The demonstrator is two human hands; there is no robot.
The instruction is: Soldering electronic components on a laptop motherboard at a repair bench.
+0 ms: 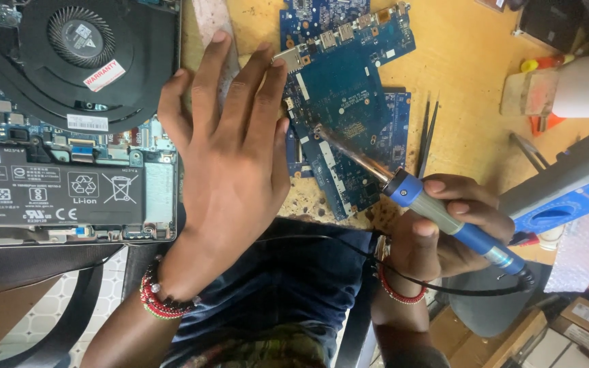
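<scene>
Over the blue circuit board (342, 95), keep your right hand (444, 225) gripping the soldering iron (438, 215) steady while your open left hand (230, 146) braces flat.

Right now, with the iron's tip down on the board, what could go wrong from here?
The left hand lies flat, fingers spread, close beside the soldering iron tip on the blue circuit board; a slip could burn a finger. The iron's black cord loops under the right hand and might snag. The board lies loose on a second board and could shift.
</scene>
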